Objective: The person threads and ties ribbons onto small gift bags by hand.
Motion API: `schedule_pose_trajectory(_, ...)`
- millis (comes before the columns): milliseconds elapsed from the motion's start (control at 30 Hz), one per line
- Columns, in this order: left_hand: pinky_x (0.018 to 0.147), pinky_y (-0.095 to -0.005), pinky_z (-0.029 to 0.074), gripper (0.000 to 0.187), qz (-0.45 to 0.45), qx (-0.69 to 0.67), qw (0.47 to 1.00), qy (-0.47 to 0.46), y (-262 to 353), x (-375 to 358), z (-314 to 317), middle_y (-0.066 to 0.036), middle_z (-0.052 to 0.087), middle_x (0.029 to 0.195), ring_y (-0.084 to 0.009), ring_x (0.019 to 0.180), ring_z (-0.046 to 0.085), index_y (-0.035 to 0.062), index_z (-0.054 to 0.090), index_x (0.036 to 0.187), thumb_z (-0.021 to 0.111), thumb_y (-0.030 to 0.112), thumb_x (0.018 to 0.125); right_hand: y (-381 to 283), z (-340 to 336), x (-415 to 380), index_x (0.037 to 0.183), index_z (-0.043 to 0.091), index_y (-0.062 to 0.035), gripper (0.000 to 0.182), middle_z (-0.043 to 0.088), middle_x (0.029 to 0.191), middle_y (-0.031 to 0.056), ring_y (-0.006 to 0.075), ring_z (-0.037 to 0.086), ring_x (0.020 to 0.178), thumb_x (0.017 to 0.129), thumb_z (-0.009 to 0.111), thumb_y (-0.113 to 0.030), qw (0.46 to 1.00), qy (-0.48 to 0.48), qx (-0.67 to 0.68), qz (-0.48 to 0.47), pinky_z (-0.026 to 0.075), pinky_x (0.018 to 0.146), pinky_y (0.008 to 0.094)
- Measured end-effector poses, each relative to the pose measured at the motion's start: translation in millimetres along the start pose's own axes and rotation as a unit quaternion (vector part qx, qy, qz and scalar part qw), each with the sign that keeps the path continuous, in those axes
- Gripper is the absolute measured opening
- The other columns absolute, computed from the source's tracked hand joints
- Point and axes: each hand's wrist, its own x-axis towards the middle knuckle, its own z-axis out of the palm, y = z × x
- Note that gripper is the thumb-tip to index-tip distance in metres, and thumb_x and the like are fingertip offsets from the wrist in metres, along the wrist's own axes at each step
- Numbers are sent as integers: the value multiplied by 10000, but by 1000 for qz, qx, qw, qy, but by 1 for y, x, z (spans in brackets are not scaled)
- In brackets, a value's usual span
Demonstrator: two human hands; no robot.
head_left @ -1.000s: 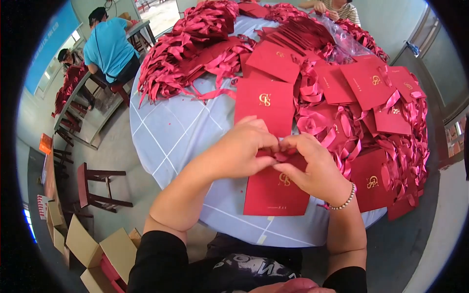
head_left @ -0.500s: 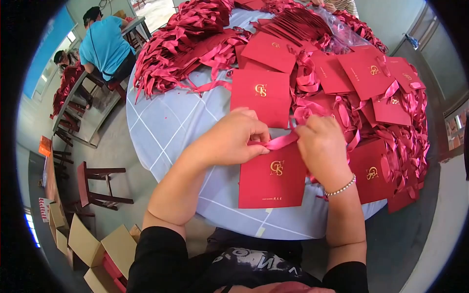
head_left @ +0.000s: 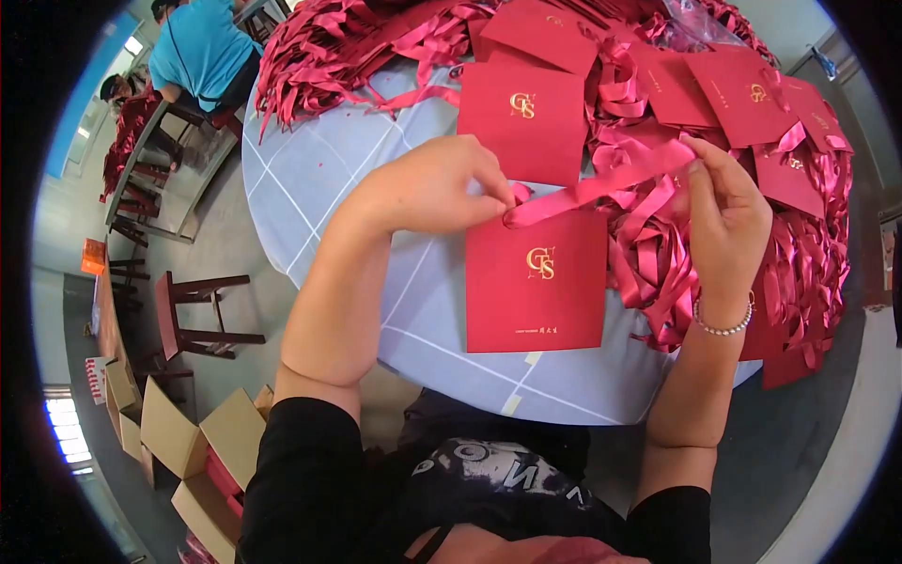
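A red paper gift bag (head_left: 536, 305) with gold lettering lies flat on the table's near side. My left hand (head_left: 446, 186) is closed at its top edge, thumb and fingers pinching the pink ribbon (head_left: 601, 185). My right hand (head_left: 731, 211), wearing a beaded bracelet, is up to the right with the ribbon's other stretch pinched between thumb and forefinger. Between the two hands the ribbon runs slanted and fairly taut. Just beyond my left hand lies another red bag (head_left: 521, 117) with the same gold letters.
The round table (head_left: 329, 174) has a blue checked cloth. Heaped red bags with ribbons (head_left: 376, 56) lie at the back, with more bags (head_left: 742, 94) on the right. Open cartons (head_left: 202, 442) and a wooden stool (head_left: 193, 315) stand on the left. A person in blue (head_left: 202, 56) sits behind.
My right hand has moved up and right, drawing the ribbon out longer. My left hand stays at the bag's top edge. The whole view has shifted somewhat.
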Motion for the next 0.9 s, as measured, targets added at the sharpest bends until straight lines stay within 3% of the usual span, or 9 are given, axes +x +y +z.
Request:
schedule_pose_trajectory(33,748,-318,515,174,20,1,1000,14,-2,0,1,-59,723,839,-175,822,636,38,759,976,759,132,829,-2,1,0,1136,700,24,213,739,950,90,103,678,899,951,596,17,997,-10,71,-6,524,801,227)
schedule_pose_trajectory(100,702,-281,507,159,-106,-114,988,14,8,3,0,-49,720,868,-129,787,630,22,750,987,728,117,861,-11,3,-3,1130,693,66,202,727,1031,111,137,672,984,953,606,26,983,-22,183,-8,513,911,247)
schedule_pose_trajectory(133,679,-263,503,154,-169,-171,971,13,14,7,1,-44,718,882,-105,770,627,14,745,993,712,110,877,-12,2,-3,1113,694,67,186,727,1022,119,141,675,973,950,615,23,972,-37,231,-7,517,905,254)
schedule_pose_trajectory(233,633,-244,487,146,-194,-209,956,77,22,13,15,-31,713,875,-71,736,615,-6,732,1005,683,84,901,-16,3,-5,1002,699,63,103,720,950,137,159,684,898,938,655,-5,929,-67,364,-6,540,835,267)
schedule_pose_trajectory(333,641,-263,495,168,-69,-130,984,101,12,19,39,-43,715,821,-94,735,630,-15,722,1027,682,92,905,-19,2,-8,1026,675,58,117,705,887,100,138,666,804,928,666,-5,909,-127,393,58,528,729,238)
schedule_pose_trajectory(433,648,-272,500,182,-20,24,994,105,12,23,46,-60,698,752,-102,719,631,-22,714,1028,670,118,920,-32,0,-5,1105,646,47,194,684,846,55,105,631,731,920,673,-7,894,-207,370,146,502,644,226)
schedule_pose_trajectory(567,620,-278,491,194,-150,-88,984,34,9,25,44,-69,656,701,-95,662,612,-19,713,991,649,157,941,-12,11,-7,1103,642,30,177,664,823,27,68,594,701,934,650,-22,905,-311,208,202,490,625,220)
schedule_pose_trajectory(800,547,-255,435,198,-191,-126,973,-40,15,28,38,7,592,644,-74,581,527,-19,712,939,670,174,932,-2,22,-12,944,680,55,107,655,778,53,94,604,683,917,646,-42,906,-380,60,178,499,646,263)
schedule_pose_trajectory(900,552,-250,426,178,-185,-165,968,-48,12,25,38,24,585,645,-62,591,517,-16,707,921,702,162,910,8,27,-19,892,683,56,96,656,763,97,107,602,666,883,664,-37,941,-333,17,53,486,633,278)
